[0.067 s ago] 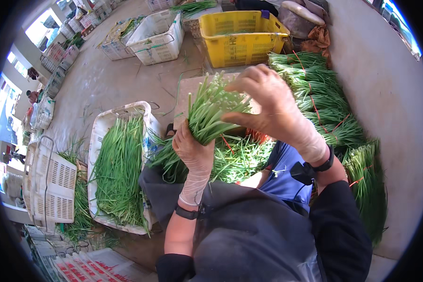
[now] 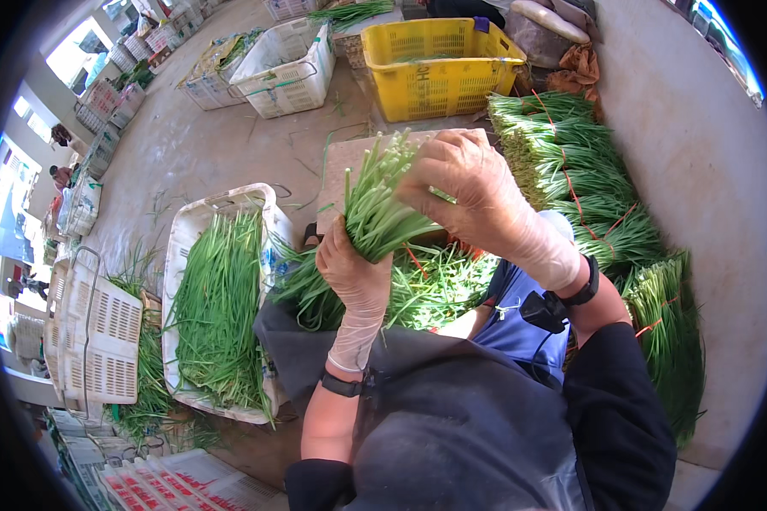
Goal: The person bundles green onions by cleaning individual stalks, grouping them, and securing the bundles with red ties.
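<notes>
My left hand [image 2: 355, 271] in a thin, pale glove is wrapped round a bunch of garlic chives [image 2: 377, 200]. The pale cut ends point up and away, and the green leaves trail down at the left toward my lap. At the upper right of this bunch is my right hand [image 2: 469, 183], gloved too, its fingers and thumb curled in against the stem ends. The fingertips are partly hidden, but they appear to pinch some stalks. Loose green leaves [image 2: 439, 289] lie below the hands, and a flat board [image 2: 337, 170] is behind them.
A white crate [image 2: 268, 200] full of chives stands at my left, beside a tilted white crate [image 2: 102, 332]. Tied chive bundles [image 2: 584, 179] line the right wall, one bundle [image 2: 669, 341] nearest me. Farther off stand a yellow crate [image 2: 443, 89] and a white crate [image 2: 290, 89].
My right hand has gone from spread fingers to curled ones, closing in on the stem ends. The left hand with its bunch has hardly moved.
</notes>
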Tool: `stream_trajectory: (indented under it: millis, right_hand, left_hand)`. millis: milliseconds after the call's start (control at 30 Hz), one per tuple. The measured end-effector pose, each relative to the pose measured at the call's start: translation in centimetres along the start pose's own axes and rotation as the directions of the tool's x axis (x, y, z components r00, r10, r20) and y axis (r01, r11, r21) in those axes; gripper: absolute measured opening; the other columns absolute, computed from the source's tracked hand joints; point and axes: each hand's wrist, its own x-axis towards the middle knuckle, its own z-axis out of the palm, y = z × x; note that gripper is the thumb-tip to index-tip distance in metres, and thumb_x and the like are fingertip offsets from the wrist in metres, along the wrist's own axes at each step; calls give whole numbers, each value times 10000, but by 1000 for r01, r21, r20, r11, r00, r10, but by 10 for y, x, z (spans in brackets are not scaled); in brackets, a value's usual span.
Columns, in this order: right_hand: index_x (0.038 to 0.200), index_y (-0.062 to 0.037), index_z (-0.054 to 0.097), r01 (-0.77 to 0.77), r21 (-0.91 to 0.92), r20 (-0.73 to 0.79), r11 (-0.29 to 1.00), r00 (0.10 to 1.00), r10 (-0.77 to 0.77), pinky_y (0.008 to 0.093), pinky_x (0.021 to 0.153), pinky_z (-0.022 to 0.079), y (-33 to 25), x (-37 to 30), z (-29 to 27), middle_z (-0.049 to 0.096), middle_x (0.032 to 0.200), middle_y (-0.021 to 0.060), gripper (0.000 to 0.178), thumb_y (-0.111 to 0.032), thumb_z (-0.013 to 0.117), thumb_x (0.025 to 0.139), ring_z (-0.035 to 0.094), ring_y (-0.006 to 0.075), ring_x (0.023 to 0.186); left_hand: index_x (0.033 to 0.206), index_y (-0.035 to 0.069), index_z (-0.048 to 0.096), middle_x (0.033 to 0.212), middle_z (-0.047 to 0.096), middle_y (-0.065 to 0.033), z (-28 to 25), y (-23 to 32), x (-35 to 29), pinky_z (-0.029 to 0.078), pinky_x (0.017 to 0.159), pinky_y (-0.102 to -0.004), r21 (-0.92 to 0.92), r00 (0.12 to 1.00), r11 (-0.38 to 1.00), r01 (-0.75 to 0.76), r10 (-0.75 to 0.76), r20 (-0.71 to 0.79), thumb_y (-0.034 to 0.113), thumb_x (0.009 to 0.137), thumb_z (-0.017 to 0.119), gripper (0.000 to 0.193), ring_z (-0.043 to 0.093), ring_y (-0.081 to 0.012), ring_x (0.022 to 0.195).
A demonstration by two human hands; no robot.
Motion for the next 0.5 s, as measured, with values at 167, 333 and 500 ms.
stream_trajectory:
  millis: [167,333,500]
  right_hand:
    - [978,-34,676,-47,749,-299,661,865,402,247,749,490,28,9,-34,656,855,2,187,-213,643,939,590,80,815]
    - [1196,-36,619,-285,855,82,434,900,429,213,764,473,28,-5,14,637,915,-1,383,-280,691,910,576,59,863]
    - [930,-27,722,-377,884,226,277,862,453,215,691,461,12,13,18,619,741,-27,223,-246,684,914,526,49,704]
  left_hand:
    - [1271,2,483,1133,598,-157,-14,-7,2,398,949,-458,-155,991,980,127,-118,68,356,569,883,883,559,-360,1071]
    - [1213,-9,511,1137,607,-124,-8,0,7,471,910,-368,-599,967,759,255,-211,144,154,583,917,767,604,-258,1022]
    - [1204,-7,496,1112,621,-105,-14,7,8,486,909,-333,-472,972,854,218,-148,182,82,607,901,726,610,-229,995]
